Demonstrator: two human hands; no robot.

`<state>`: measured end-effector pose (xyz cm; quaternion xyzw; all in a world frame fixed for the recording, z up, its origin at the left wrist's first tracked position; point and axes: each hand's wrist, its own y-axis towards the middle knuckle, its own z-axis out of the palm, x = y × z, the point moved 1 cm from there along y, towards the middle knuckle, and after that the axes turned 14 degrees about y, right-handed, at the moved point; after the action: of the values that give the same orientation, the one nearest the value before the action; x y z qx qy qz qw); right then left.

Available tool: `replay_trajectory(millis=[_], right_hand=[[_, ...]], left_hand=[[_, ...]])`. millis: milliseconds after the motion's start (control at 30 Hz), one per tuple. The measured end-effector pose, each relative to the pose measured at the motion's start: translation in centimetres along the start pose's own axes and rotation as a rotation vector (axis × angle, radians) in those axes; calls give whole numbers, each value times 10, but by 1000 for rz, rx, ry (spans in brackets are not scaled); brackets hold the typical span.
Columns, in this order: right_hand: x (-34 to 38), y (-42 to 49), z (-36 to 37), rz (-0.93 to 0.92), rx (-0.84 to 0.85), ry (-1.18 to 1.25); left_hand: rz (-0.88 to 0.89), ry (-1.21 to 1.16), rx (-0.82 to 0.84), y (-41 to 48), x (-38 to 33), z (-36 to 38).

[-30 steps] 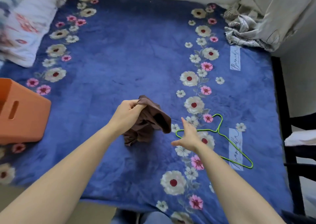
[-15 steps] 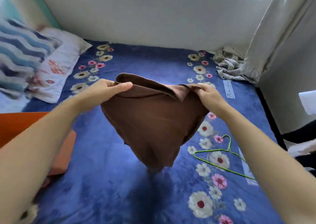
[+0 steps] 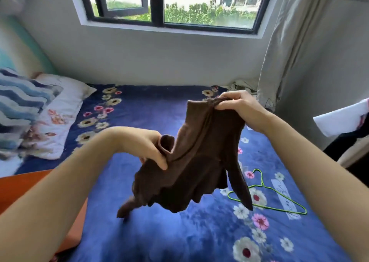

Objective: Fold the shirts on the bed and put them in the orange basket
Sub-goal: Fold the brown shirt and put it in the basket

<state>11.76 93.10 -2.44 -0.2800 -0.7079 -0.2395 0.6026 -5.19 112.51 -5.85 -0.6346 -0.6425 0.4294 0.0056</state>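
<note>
A brown shirt (image 3: 195, 168) hangs in the air above the bed (image 3: 151, 110), crumpled, with a sleeve dangling at each side. My left hand (image 3: 147, 148) grips a bunched edge of it at the lower left. My right hand (image 3: 237, 106) pinches its upper edge, higher and farther away. The orange basket (image 3: 18, 191) sits at the bed's left edge, mostly hidden behind my left forearm.
A green wire hanger (image 3: 277, 201) lies on the blue floral blanket at the right. Pillows (image 3: 40, 114) are stacked at the far left. A window fills the far wall, with a grey curtain (image 3: 295, 42) at the right and crumpled fabric below it.
The shirt was lifted off the bed and spread between both hands; now my left hand has dropped lower and my right holds it higher. The view has tilted up to the window.
</note>
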Motion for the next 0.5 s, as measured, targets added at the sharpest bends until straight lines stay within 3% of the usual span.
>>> replay_trajectory(millis=[67, 233, 300, 400, 467, 500], right_hand=[[12, -3, 9, 18, 90, 8], [25, 2, 24, 31, 189, -144], [19, 12, 18, -30, 92, -272], [-1, 22, 0, -163, -264, -489], [-17, 14, -2, -185, -412, -389], [-24, 5, 0, -158, -372, -243]], left_hand=[[-43, 39, -145, 14, -4, 8], [99, -494, -397, 39, -31, 29], [5, -574, -527, 44, -39, 28], [-85, -817, -666, 51, -47, 14], [-146, -1026, -758, 53, -52, 1], [-175, -1144, -770, 55, -54, -3]])
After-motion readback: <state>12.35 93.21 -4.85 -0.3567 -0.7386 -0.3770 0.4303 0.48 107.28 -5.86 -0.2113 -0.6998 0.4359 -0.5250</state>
